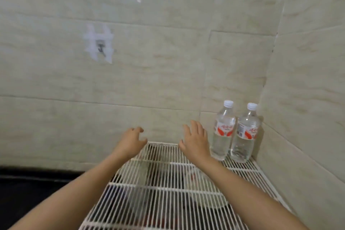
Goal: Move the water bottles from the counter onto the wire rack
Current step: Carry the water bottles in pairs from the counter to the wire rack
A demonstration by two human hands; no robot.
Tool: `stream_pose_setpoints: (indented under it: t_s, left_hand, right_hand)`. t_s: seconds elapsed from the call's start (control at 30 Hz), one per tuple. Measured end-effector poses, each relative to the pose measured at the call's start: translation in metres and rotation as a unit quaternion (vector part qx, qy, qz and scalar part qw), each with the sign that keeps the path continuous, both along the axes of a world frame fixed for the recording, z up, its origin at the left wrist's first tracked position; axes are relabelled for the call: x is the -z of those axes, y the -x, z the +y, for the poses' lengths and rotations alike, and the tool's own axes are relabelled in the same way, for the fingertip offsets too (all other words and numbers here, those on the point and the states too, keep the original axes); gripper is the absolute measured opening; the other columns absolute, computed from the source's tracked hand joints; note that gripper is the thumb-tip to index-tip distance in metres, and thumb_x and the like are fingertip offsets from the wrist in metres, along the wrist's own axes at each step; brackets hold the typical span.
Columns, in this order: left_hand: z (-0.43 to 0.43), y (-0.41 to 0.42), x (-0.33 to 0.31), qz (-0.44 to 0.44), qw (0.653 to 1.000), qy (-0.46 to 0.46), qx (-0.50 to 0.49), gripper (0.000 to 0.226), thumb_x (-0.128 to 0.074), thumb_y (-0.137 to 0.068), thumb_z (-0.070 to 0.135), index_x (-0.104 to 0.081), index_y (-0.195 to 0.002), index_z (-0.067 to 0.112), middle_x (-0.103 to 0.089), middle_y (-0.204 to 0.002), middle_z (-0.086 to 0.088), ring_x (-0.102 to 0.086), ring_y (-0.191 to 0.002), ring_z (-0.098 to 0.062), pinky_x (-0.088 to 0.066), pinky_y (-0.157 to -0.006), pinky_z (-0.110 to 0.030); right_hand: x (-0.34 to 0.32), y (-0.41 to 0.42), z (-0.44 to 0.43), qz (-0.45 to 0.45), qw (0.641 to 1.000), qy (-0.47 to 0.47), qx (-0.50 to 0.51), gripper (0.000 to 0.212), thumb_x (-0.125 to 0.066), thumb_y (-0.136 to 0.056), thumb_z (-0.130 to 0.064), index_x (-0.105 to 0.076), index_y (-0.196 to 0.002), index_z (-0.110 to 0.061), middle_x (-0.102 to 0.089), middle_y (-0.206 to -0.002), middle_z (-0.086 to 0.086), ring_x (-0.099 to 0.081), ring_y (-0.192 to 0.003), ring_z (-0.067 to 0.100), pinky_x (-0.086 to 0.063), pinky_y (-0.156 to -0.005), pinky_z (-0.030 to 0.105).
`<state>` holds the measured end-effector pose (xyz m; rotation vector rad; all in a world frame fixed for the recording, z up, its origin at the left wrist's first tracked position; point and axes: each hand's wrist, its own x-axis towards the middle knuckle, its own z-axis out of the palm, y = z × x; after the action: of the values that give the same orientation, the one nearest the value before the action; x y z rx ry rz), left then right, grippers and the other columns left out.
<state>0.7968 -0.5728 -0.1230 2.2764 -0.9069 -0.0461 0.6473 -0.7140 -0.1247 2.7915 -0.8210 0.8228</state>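
Two clear water bottles with white caps and red-and-white labels stand upright side by side at the far right corner of the white wire rack [168,188]: one bottle [223,130] on the left, the other bottle [245,133] against the corner. My right hand [196,140] hovers over the rack just left of the nearer bottle, fingers spread, holding nothing. My left hand [131,141] is raised at the rack's far left corner, fingers loosely curled and apart, empty.
Beige tiled walls close in behind and to the right of the rack. A small metal hook [99,45] on a clear adhesive patch is stuck to the back wall. A dark counter [31,192] lies low on the left. Blurred items show beneath the rack wires.
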Motion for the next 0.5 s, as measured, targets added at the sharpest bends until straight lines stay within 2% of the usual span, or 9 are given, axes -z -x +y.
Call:
stream_pose_setpoints:
  t_s: [0.1, 0.17, 0.37, 0.5]
  left_hand:
    - [0.100, -0.002, 0.015, -0.056, 0.992, -0.053, -0.103, 0.043, -0.049, -0.090, 0.032, -0.047, -0.129, 0.013, -0.050, -0.132, -0.015, -0.048, -0.119, -0.032, -0.039, -0.095, -0.036]
    - [0.170, 0.009, 0.026, -0.077, 0.976, -0.076, -0.188, 0.043, -0.047, -0.090, 0.034, -0.046, -0.129, 0.016, -0.050, -0.132, -0.012, -0.046, -0.120, -0.030, -0.039, -0.094, -0.038]
    - [0.345, 0.064, 0.054, -0.074, 0.917, -0.104, -0.378, 0.039, -0.047, -0.089, 0.035, -0.049, -0.125, 0.018, -0.051, -0.130, -0.008, -0.045, -0.120, -0.029, -0.040, -0.092, -0.041]
    - [0.426, 0.110, 0.070, -0.063, 0.874, -0.121, -0.467, 0.044, -0.045, -0.090, 0.039, -0.045, -0.130, 0.020, -0.045, -0.139, -0.003, -0.038, -0.127, -0.027, -0.036, -0.099, -0.041]
  right_hand:
    - [0.013, -0.038, 0.060, 0.024, 0.993, -0.034, -0.113, 0.058, -0.059, -0.081, -0.028, -0.044, -0.131, -0.003, -0.038, -0.141, 0.023, -0.031, -0.134, 0.034, -0.030, -0.106, 0.043]
    - [0.023, -0.061, 0.104, 0.042, 0.983, -0.037, -0.173, 0.060, -0.051, -0.086, -0.036, -0.036, -0.137, -0.010, -0.027, -0.149, 0.016, -0.019, -0.139, 0.027, -0.020, -0.110, 0.039]
    - [0.054, -0.083, 0.254, 0.045, 0.938, -0.041, -0.340, 0.053, -0.049, -0.087, -0.039, -0.043, -0.132, -0.013, -0.030, -0.147, 0.016, -0.024, -0.136, 0.029, -0.026, -0.107, 0.040]
    - [0.070, -0.080, 0.329, 0.084, 0.899, -0.031, -0.429, 0.056, -0.044, -0.089, -0.045, -0.037, -0.137, -0.017, -0.024, -0.151, 0.012, -0.017, -0.140, 0.026, -0.021, -0.111, 0.042]
